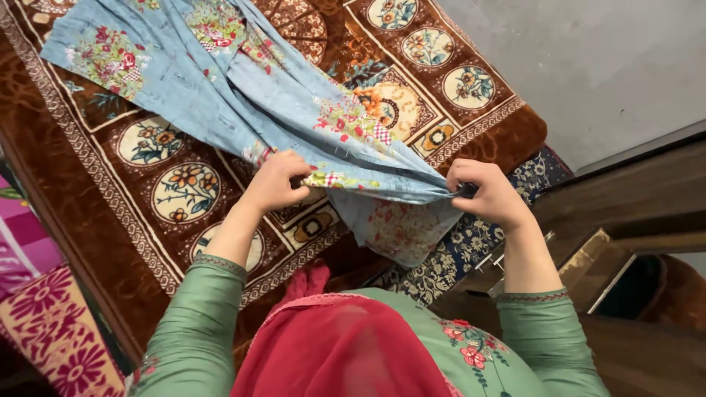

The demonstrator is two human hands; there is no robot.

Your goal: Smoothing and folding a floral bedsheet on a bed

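A light blue cloth (220, 88) with red and green flower prints lies spread across a brown patterned blanket (132, 198). My left hand (276, 180) pinches its near edge. My right hand (485, 191) grips the same edge further right, bunched into a point. Between the hands the fabric is pulled taut, and a flap hangs down below it. My green sleeves and a red scarf show at the bottom.
A dark blue floral cover (471, 242) peeks out under the blanket's corner. Pink and yellow patterned fabric (44, 323) lies at the lower left. Dark wooden furniture (625, 213) stands at the right, with a grey floor (603, 66) beyond it.
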